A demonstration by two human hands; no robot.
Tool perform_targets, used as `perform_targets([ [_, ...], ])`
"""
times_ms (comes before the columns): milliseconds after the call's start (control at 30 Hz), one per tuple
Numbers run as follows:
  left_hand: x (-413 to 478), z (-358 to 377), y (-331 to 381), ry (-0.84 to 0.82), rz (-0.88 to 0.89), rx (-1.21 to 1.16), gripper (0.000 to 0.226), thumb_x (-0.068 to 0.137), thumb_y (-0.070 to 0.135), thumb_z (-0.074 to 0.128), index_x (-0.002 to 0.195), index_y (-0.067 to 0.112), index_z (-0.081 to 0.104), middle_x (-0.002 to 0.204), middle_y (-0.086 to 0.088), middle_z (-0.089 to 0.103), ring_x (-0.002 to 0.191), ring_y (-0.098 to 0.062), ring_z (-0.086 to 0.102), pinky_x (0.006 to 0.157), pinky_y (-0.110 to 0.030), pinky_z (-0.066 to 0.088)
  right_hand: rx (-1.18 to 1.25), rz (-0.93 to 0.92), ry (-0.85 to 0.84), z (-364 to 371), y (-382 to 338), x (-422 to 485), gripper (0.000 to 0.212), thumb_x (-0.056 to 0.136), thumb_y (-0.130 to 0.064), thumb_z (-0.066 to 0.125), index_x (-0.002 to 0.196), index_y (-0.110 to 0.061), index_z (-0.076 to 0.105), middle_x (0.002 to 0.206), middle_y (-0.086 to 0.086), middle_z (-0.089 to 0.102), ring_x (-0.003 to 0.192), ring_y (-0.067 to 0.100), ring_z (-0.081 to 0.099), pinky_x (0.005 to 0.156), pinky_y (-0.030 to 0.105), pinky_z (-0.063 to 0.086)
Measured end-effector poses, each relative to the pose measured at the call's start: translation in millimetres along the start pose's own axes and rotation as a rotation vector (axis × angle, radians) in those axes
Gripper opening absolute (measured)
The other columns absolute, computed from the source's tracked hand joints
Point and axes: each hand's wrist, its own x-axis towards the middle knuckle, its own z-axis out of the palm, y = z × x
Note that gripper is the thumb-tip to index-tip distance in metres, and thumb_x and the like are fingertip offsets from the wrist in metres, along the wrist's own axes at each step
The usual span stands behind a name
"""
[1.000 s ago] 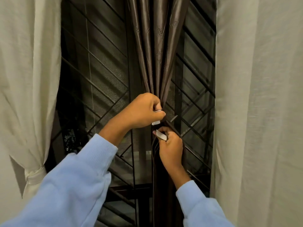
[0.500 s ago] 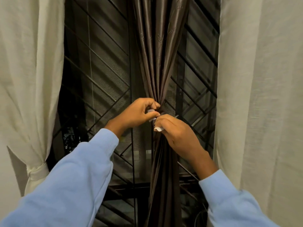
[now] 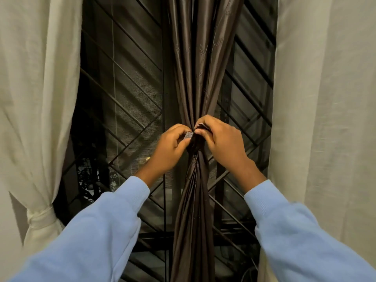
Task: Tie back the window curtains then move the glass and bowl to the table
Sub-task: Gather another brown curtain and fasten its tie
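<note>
Two ends of a strap [image 3: 188, 136] sit at the gathered brown curtain [image 3: 199, 68]; our left grip [image 3: 171, 151] pinches one, our right grip [image 3: 223, 143] pinches the other, fingers curled.

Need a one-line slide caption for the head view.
Left hand and right hand pinch tieback ends around the gathered brown curtain; left cream curtain already tied.

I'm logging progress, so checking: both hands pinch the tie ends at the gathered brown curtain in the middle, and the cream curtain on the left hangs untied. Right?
Not quite. The head view shows the left cream curtain already tied back, a cream band cinching it low down. The rest holds: left hand and right hand pinch the tie ends at the gathered brown curtain.
</note>
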Motion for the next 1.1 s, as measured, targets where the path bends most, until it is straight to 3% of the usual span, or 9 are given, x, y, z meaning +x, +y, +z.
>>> perform_targets([
  [100, -5, 3, 0, 0.071, -0.035, 0.002, 0.013, 0.088, 0.008, 0.055, 0.096, 0.001, 0.062, 0.092, -0.007, 0.060, 0.085, -0.016, 0.059, 0.074, -0.029, 0.048, 0.062, 0.117, 0.022, -5, -6, 9, 0.025, 0.091, -0.043, 0.064, 0.107, -0.030, 0.050, 0.087, -0.014, 0.067, 0.075, 0.009, 0.063, 0.061, 0.030, 0.045],
  [200, -7, 2, 1, 0.150, -0.042, 0.019, 0.013, 0.088, 0.008, 0.054, 0.094, 0.000, 0.062, 0.091, -0.008, 0.058, 0.084, -0.016, 0.056, 0.072, -0.020, 0.043, 0.081, 0.197, 0.040, -5, -10, 15, 0.029, 0.083, -0.046, 0.072, 0.093, -0.028, 0.051, 0.076, -0.012, 0.065, 0.067, 0.006, 0.058, 0.054, 0.024, 0.036],
  [367, -14, -1, 8, 0.184, 0.049, 0.083, 0.005, 0.091, 0.001, 0.057, 0.093, 0.000, 0.061, 0.094, -0.006, 0.057, 0.086, -0.009, 0.053, 0.076, -0.013, 0.040, 0.142, 0.268, 0.066, -2, -9, 14, 0.021, 0.076, -0.049, 0.077, 0.081, -0.031, 0.068, 0.076, -0.016, 0.068, 0.073, -0.002, 0.063, 0.057, 0.018, 0.043],
  [500, -18, -5, 8, 0.156, 0.104, 0.114, 0.006, 0.089, 0.003, 0.060, 0.094, 0.001, 0.063, 0.097, -0.003, 0.057, 0.090, -0.009, 0.055, 0.080, -0.019, 0.047, -0.045, 0.114, -0.067, -4, -7, 6, 0.017, 0.090, -0.048, 0.062, 0.095, -0.036, 0.074, 0.097, -0.016, 0.066, 0.082, 0.003, 0.062, 0.063, 0.027, 0.049],
  [633, -18, -10, 5, 0.131, 0.093, 0.195, 0.008, 0.090, 0.012, 0.060, 0.091, 0.005, 0.066, 0.093, -0.003, 0.063, 0.089, -0.015, 0.057, 0.078, -0.026, 0.046, -0.292, -0.088, -0.256, -8, -10, 2, 0.031, 0.090, -0.045, 0.052, 0.110, -0.030, 0.070, 0.110, -0.009, 0.053, 0.085, 0.014, 0.056, 0.071, 0.035, 0.041],
  [733, -12, -16, 6, 0.004, -0.047, 0.111, 0.007, 0.087, 0.012, 0.062, 0.089, 0.007, 0.068, 0.083, 0.002, 0.065, 0.077, -0.009, 0.059, 0.069, -0.021, 0.044, -0.344, -0.125, -0.366, -8, -9, -1, 0.028, 0.088, -0.042, 0.053, 0.107, -0.027, 0.067, 0.108, -0.006, 0.042, 0.093, 0.014, 0.046, 0.072, 0.036, 0.031],
  [867, -1, -20, 10, -0.151, -0.291, -0.036, 0.009, 0.085, 0.005, 0.066, 0.082, 0.013, 0.068, 0.069, 0.005, 0.063, 0.059, 0.003, 0.056, 0.057, -0.013, 0.041, -0.216, -0.086, -0.560, -15, -5, 8, 0.024, 0.091, -0.037, 0.054, 0.104, -0.022, 0.067, 0.106, -0.006, 0.035, 0.096, 0.012, 0.036, 0.078, 0.035, 0.025],
  [1033, -1, -16, 15, -0.162, -0.403, -0.184, 0.009, 0.087, 0.008, 0.064, 0.089, -0.001, 0.068, 0.074, -0.019, 0.066, 0.064, -0.019, 0.057, 0.061, -0.030, 0.046, -0.171, -0.018, -0.640, -19, -4, 9, 0.007, 0.092, -0.032, 0.052, 0.089, -0.026, 0.056, 0.106, -0.006, 0.032, 0.103, 0.014, 0.028, 0.084, 0.036, 0.020],
  [1100, 2, -15, 16, -0.164, -0.428, -0.192, 0.012, 0.087, 0.009, 0.064, 0.088, -0.002, 0.067, 0.075, -0.023, 0.065, 0.063, -0.020, 0.056, 0.061, -0.032, 0.045, -0.170, 0.016, -0.623, -18, -5, 8, 0.014, 0.094, -0.031, 0.048, 0.082, -0.026, 0.053, 0.105, -0.005, 0.033, 0.103, 0.014, 0.028, 0.085, 0.036, 0.019],
])
